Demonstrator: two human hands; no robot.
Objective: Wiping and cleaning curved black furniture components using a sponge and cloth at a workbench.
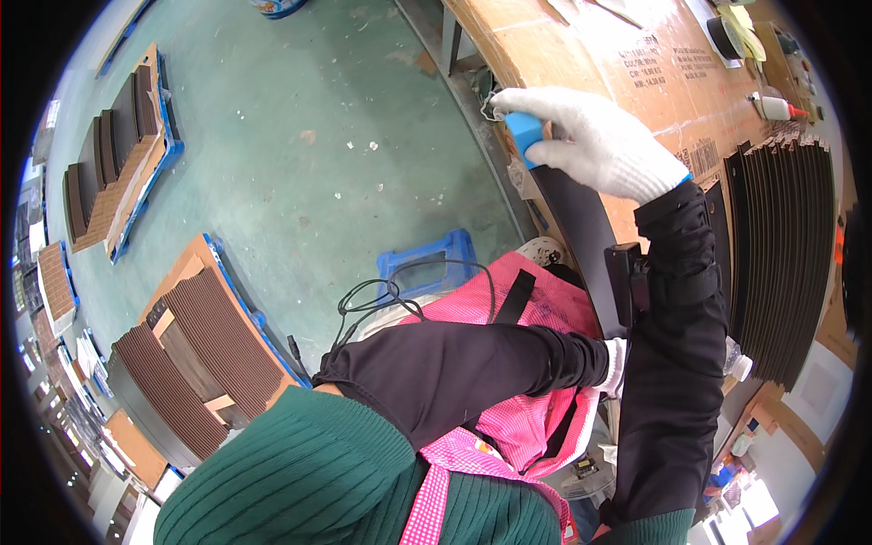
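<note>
My right hand (590,141), in a white knitted glove, grips a small blue block (523,136) between thumb and fingers. The block sits at the far end of a long dark strip (581,213), which lies along the table's left edge. The right sleeve hides part of the strip. My left arm crosses in front of my pink apron (554,300). Only the cuff side of my gloved left hand (615,366) shows, near the strip's close end; its fingers are hidden behind my right forearm. A small black box (625,283) is beside the right forearm.
Cardboard covers the table (663,109). On its right stands a row of dark slats (781,263), with a white bottle with a red tip (777,108) beyond. A blue stool (427,259) is on the green floor. Left are pallets of stacked brown strips (218,336). A black cable (363,300) loops beside me.
</note>
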